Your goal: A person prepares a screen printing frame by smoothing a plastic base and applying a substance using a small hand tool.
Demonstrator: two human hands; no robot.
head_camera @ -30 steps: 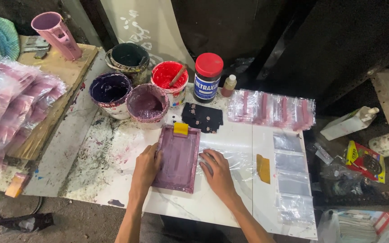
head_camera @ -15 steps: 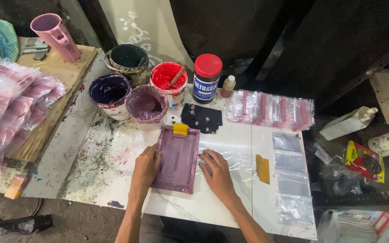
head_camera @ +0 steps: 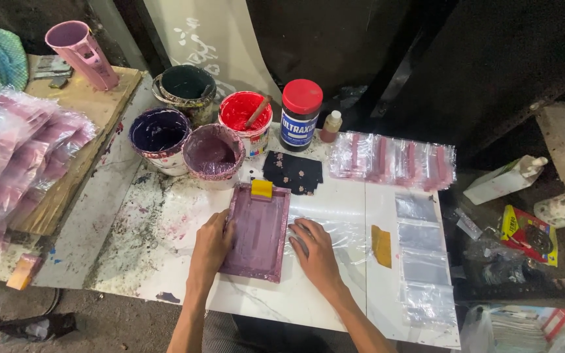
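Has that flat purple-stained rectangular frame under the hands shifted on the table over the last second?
No. The purple-stained rectangular frame sits in the same spot below the purple paint bucket, with the left hand and right hand at its sides.

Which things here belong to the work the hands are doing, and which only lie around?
In use:
- left hand on the purple screen frame
- right hand pressing the clear plastic sheet
- yellow squeegee on the frame

Lying about:
- red paint pot
- red-capped jar
- pink cup
- white carton
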